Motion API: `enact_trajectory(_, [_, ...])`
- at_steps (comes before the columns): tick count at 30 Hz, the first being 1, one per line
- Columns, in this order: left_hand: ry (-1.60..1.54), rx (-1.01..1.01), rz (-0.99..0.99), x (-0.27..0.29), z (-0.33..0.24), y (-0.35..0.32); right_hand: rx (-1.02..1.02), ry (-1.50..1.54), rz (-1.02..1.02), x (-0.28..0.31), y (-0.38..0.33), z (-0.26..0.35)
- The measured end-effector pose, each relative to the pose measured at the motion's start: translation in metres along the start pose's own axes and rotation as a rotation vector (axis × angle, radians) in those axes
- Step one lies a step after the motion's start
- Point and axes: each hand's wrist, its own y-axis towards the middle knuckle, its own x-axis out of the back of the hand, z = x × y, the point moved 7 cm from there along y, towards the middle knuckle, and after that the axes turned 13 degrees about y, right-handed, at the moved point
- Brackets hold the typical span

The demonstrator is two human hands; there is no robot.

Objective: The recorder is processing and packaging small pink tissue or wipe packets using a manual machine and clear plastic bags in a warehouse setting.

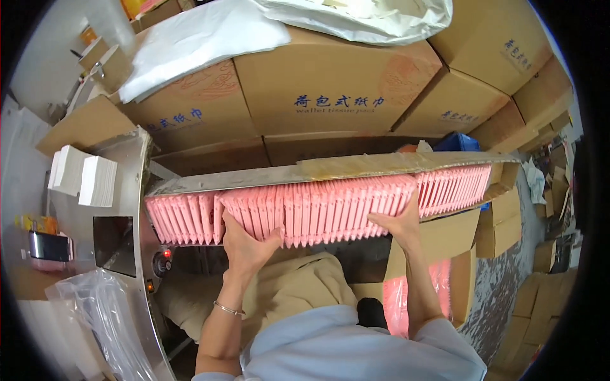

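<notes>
A long row of pink tissue packs (324, 213) stands on edge, packed side by side, in a metal trough (232, 180) in front of me. My left hand (249, 244) clamps the row from its left, with the thumb on the near side and the fingers pushed in between packs. On the other end of the same stretch, my right hand (401, 223) presses in, thumb along the near edge. Several packs are squeezed between the two hands. More pink packs stand beyond each hand, those at the right more loosely spaced. My fingertips are partly hidden among the packs.
Large brown cartons (337, 82) are stacked behind the trough. An open carton (467, 286) with bagged pink packs is at my lower right. On the metal stand at left are white tissue stacks (98, 181), a knob (162, 263) with a red light and clear plastic bags (105, 311).
</notes>
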Motion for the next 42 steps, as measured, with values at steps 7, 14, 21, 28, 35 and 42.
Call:
enact_trajectory(7, [0.025, -0.060, -0.293, 0.095, -0.003, -0.074, -0.043, -0.033, 0.069, -0.005, -0.051, 0.013])
enact_trajectory(14, [0.069, 0.434, -0.692, 0.233, 0.014, -0.247, -0.043, 0.246, 0.663, -0.194, -0.085, 0.058])
enact_trajectory(21, [0.360, 0.860, -0.960, 0.295, 0.064, -0.386, 0.108, 0.018, 1.342, -0.409, -0.202, 0.109])
enact_trajectory(28, [-0.040, 1.038, -0.855, 0.332, 0.113, -0.403, 0.235, -0.375, 1.673, -0.529, -0.235, 0.135])
enact_trajectory(35, [-0.100, 0.933, -0.794, 0.365, 0.146, -0.383, -0.075, -0.421, 1.973, -0.598, -0.254, 0.118])
enact_trajectory(42, [0.929, 1.101, -0.824, 0.349, 0.137, -0.383, 0.490, -0.487, 1.565, -0.576, -0.261, 0.143])
